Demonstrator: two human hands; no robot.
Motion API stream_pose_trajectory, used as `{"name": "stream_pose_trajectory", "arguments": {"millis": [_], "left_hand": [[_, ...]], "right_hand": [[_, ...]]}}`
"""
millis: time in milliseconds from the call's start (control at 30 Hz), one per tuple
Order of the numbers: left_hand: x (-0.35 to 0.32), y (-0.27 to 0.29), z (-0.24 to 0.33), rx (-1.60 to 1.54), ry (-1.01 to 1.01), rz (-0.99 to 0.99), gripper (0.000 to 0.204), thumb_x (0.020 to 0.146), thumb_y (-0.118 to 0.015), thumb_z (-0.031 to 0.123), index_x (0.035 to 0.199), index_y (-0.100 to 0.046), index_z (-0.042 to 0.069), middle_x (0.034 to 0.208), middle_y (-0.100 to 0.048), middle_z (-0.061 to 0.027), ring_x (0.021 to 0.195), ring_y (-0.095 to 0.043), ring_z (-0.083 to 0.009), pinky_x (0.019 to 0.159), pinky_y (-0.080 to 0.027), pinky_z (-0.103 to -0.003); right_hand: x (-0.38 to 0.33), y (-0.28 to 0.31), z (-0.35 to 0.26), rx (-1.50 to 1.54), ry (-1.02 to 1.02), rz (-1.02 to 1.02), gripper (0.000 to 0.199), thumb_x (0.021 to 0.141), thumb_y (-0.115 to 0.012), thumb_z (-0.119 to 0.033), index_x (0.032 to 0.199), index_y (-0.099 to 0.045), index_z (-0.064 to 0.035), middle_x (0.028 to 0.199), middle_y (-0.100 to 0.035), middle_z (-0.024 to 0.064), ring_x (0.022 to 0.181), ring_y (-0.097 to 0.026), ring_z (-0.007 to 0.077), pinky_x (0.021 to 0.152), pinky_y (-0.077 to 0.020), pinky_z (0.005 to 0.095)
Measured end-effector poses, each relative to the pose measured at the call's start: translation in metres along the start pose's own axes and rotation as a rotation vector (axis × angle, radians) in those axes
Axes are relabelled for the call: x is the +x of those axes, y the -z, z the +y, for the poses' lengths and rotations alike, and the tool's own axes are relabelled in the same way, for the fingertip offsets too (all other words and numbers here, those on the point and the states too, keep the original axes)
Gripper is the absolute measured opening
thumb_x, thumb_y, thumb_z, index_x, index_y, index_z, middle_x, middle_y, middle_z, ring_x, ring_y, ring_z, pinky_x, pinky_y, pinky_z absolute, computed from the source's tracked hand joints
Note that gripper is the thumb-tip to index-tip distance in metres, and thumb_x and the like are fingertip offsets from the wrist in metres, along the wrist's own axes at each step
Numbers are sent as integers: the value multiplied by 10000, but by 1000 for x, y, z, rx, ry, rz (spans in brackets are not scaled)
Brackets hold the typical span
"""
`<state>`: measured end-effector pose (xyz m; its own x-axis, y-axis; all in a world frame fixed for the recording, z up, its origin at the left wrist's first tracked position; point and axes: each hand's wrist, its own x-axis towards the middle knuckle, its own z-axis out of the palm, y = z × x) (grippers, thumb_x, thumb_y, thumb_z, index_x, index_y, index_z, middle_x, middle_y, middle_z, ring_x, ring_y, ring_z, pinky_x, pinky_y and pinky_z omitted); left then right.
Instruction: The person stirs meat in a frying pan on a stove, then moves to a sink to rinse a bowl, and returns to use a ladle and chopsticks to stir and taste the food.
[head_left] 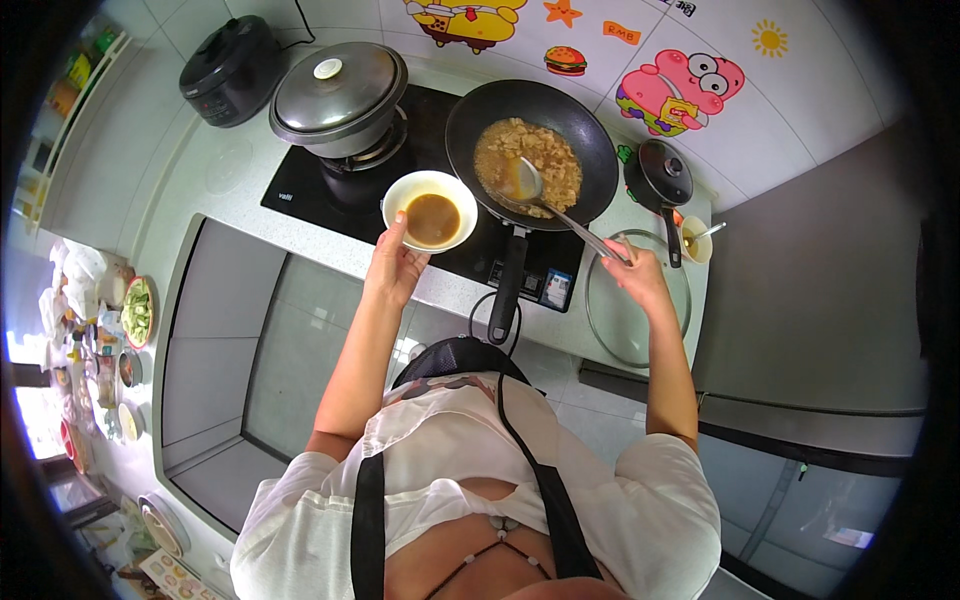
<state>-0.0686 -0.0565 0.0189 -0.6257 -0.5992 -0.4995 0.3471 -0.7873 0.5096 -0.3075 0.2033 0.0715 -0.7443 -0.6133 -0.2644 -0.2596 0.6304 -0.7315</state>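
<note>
My left hand holds a white bowl by its near rim, thumb on the edge. Brown liquid fills the bottom of the bowl. A metal ladle is gripped by its handle in my right hand. Its scoop rests in the food, pale chunks in brown sauce, inside a black wok. The wok stands on the stove, its long handle pointing toward me. The bowl is just left of the wok, over the black cooktop.
A lidded pot sits on the left burner, with a black rice cooker beyond it. Right of the wok are a small black lidded pan, a glass lid and a small bowl with a spoon. Several dishes crowd the left counter; a grey fridge stands right.
</note>
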Motion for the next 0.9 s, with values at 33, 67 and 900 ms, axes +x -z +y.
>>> {"name": "stream_pose_trajectory", "arguments": {"millis": [33,67,900], "left_hand": [[-1,-1,0,0,-3,1,569,737,-675,326,1136,-407,22,1033,-477,-137,905,-522,-243,815,-452,-357],[-2,-2,0,0,-5,2,570,736,-677,327,1135,-408,21,1031,-477,-135,903,-522,-242,816,-452,-358],[6,-5,-6,61,32,-14,451,773,-628,344,1099,-466,77,1001,-521,-74,890,-531,-184,805,-426,-321]], "right_hand": [[0,-1,-1,13,-4,3,361,720,-639,-224,1054,-606,-89,635,-577,19,485,-471,80,501,-404,245],[1,-3,0,18,15,8,362,720,-639,-222,1054,-606,-88,631,-575,19,485,-474,82,503,-405,246],[-27,10,-14,194,80,44,360,742,-631,-134,1092,-579,-68,561,-459,-54,476,-399,41,457,-331,199]]}}
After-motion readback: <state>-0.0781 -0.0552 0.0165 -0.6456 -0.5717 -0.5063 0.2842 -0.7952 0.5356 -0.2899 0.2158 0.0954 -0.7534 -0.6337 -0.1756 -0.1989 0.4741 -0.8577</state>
